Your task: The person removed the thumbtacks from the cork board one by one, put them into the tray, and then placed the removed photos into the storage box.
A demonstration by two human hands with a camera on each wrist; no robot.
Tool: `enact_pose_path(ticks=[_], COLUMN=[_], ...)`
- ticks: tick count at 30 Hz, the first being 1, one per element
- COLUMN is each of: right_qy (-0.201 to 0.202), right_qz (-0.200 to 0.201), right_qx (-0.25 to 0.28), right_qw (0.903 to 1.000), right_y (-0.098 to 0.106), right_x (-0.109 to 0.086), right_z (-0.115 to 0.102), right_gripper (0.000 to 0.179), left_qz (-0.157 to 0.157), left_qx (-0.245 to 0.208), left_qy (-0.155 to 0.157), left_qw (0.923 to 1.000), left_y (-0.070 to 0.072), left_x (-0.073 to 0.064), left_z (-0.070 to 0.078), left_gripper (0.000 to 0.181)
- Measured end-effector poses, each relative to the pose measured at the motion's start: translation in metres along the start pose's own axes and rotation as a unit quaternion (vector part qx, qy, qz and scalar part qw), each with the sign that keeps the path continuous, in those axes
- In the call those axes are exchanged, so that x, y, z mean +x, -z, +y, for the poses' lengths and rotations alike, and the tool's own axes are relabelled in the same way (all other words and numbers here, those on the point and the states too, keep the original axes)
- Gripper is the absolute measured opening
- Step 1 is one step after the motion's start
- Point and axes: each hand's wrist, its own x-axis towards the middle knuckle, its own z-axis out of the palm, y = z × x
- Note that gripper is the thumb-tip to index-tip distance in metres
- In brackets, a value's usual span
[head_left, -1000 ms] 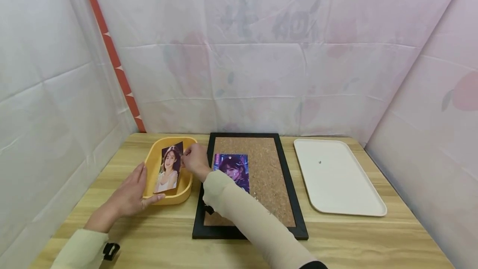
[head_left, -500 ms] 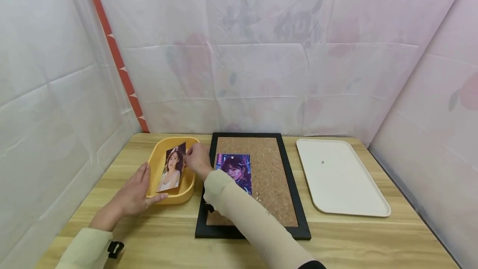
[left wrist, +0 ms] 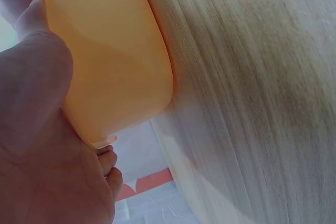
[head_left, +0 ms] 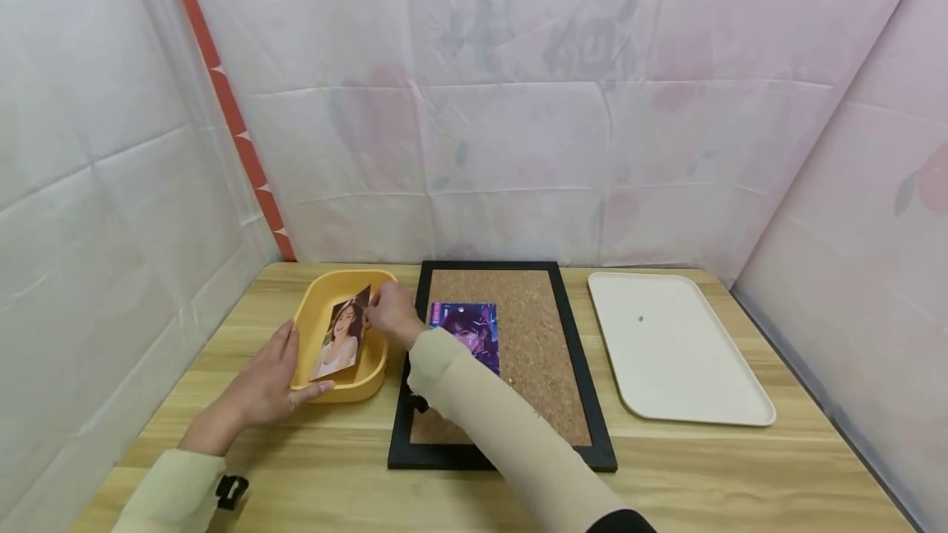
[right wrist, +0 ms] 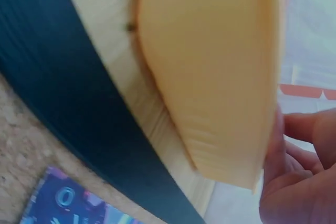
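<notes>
The bin [head_left: 354, 392] is yellow, the photo [head_left: 341, 342] dark brown and white, the card [head_left: 476, 331] purple and blue, the frame [head_left: 575, 352] black, the cork [head_left: 529, 336] speckled tan, the tray [head_left: 681, 360] off-white, the surface [head_left: 741, 475] wood-grained.

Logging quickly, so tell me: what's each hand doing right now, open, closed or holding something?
Left hand: holding the yellow bin at its rim.
Right hand: closed, pinching the edge of the photo at the bin.

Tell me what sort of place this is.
Probably a makeshift indoor workspace, perhaps for crafts: pale printed sheeting hangs behind and on both sides of a wood-grain table, which holds a framed corkboard.
</notes>
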Motion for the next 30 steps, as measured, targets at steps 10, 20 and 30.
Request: enact_pose_path(ticks=[10, 20, 30], right_qy=[0.029, 0.108, 0.204], right_qz=[-0.072, -0.078, -0.102], right_qx=[-0.061, -0.076, -0.093], right_qw=[0.9951, 0.9882, 0.9691], right_y=[0.009, 0.023, 0.038], right_x=[-0.001, -0.015, -0.027], right_z=[-0.005, -0.005, 0.006], right_gripper=[0.053, 0.019, 0.022], left_qz=[-0.008, 0.004, -0.026], left_qx=[0.005, 0.005, 0.014], left_qy=[0.002, -0.008, 0.016], left_qw=[0.9999, 0.9999, 0.9995], left_y=[-0.002, -0.002, 0.005], left_x=[-0.002, 0.001, -0.001], left_z=[-0.001, -0.004, 0.004], left_gripper=[0.119, 0.117, 0.117])
